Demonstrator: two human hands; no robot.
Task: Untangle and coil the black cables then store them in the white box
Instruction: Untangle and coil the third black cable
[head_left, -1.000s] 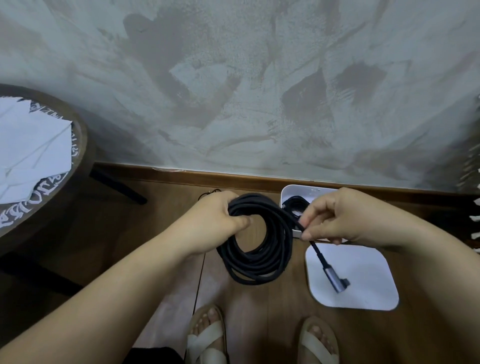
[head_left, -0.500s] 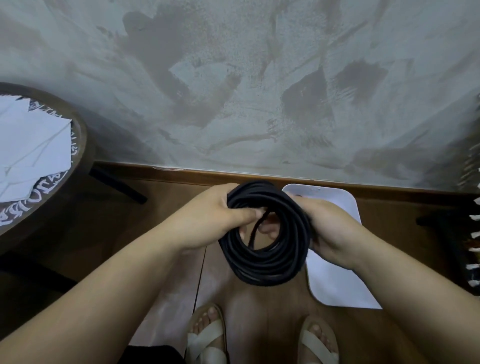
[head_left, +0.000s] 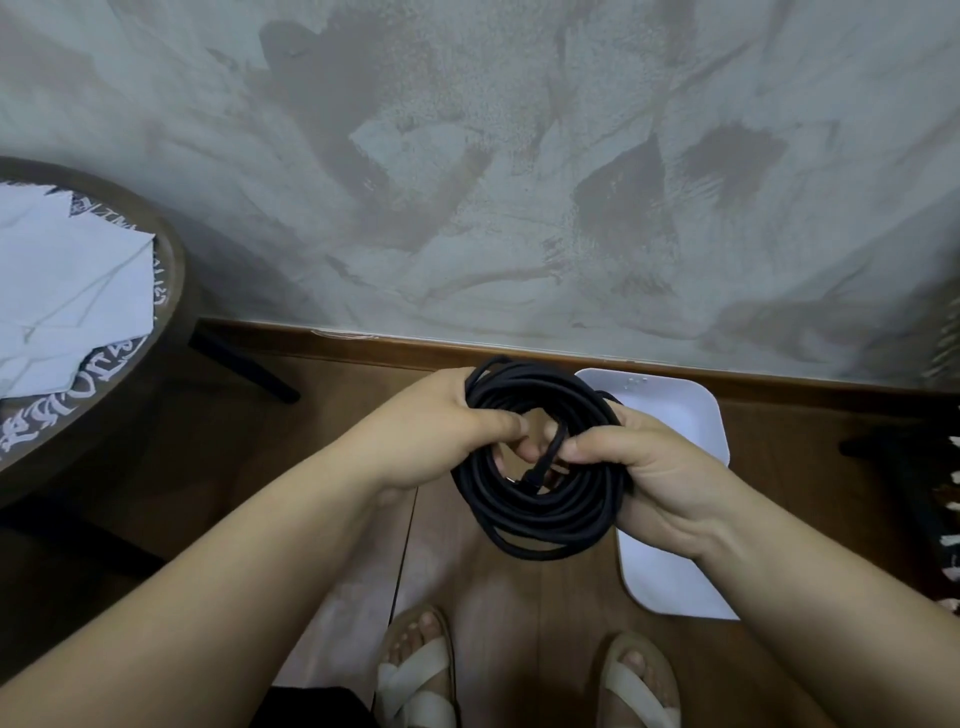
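Held in air above wooden floor (head_left: 311, 431): black cable coil (head_left: 540, 525), ring face turned toward camera, oval, long axis running from skirting board (head_left: 519, 352) side toward sandalled feet (head_left: 415, 675). Loose end (head_left: 550, 447) drops through coil centre, tip pointing down. Left hand (head_left: 436, 431) clasps upper-left strands, thumb across them. Right hand (head_left: 644, 467) curled round right-side strands. White box (head_left: 675, 410) on floor against skirting board, behind right hand; contents hidden. Round table (head_left: 171, 312) at left edge, white papers (head_left: 67, 280) on it
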